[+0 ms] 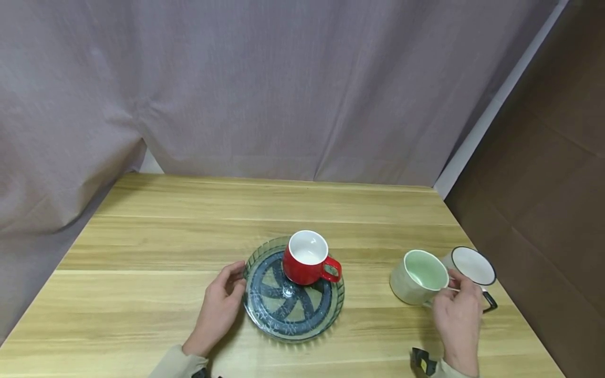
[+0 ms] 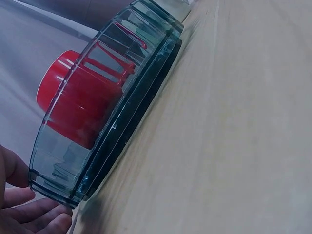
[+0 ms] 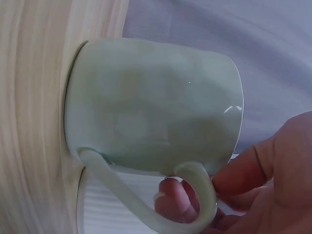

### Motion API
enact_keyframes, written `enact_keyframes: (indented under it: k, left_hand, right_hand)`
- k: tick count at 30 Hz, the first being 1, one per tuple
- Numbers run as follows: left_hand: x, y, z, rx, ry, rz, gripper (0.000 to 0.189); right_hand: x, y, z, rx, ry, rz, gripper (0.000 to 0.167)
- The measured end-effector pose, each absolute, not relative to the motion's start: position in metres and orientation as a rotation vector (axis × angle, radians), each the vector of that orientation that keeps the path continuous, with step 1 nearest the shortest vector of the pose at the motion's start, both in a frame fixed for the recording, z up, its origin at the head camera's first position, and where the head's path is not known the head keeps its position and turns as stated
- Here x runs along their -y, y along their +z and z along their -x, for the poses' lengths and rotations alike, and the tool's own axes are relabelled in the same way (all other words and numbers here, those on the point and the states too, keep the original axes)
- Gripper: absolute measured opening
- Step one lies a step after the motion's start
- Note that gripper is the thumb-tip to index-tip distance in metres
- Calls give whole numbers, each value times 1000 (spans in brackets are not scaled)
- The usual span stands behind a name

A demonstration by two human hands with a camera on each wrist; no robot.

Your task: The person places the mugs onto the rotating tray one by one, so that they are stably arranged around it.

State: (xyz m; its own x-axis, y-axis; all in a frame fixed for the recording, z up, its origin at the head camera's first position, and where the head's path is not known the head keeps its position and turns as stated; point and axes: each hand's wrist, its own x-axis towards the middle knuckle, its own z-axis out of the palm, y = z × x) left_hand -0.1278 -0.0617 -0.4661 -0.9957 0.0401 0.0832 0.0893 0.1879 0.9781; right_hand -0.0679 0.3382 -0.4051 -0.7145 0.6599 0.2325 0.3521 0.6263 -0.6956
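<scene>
A clear glass dish (image 1: 288, 328) with a ribbed rim and a dark blue pattern lies on the table. On its far part stands a red mug (image 1: 300, 272), white inside, handle to the right. My left hand (image 1: 222, 302) is at the dish's left edge; in the left wrist view its loosely bent fingers (image 2: 36, 212) are right at the glass rim. With my right hand (image 1: 458, 315) I pinch the handle of a pale green mug (image 1: 410, 286). The right wrist view shows that mug (image 3: 151, 107) upright, my thumb (image 3: 241, 170) against the handle and fingertips visible through its loop.
A white mug (image 1: 474, 266) with a black rim and black handle stands just behind the green mug, near the table's right edge. The wooden table (image 1: 165, 241) is bounded by a grey curtain (image 1: 236, 94) behind and a brown panel (image 1: 543, 210) at right.
</scene>
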Motion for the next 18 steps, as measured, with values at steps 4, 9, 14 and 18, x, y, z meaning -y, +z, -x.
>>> enact_keyframes:
  k: [4,9,14,18]
  left_hand:
    - [62,-466,128,2383,-1971,138,40]
    - [62,-466,128,2383,-1970,140,40]
    - [62,-466,127,2389,-1960,138,40]
    - [62,-466,127,2388,-1962,137,40]
  right_hand:
    - [-340,-405,68,2406,895,854,49]
    - [-342,-407,65,2436,879,897,42]
    - [-342,-406,63,2463,877,919,42]
    - [-342,-405,62,2478,879,895,42]
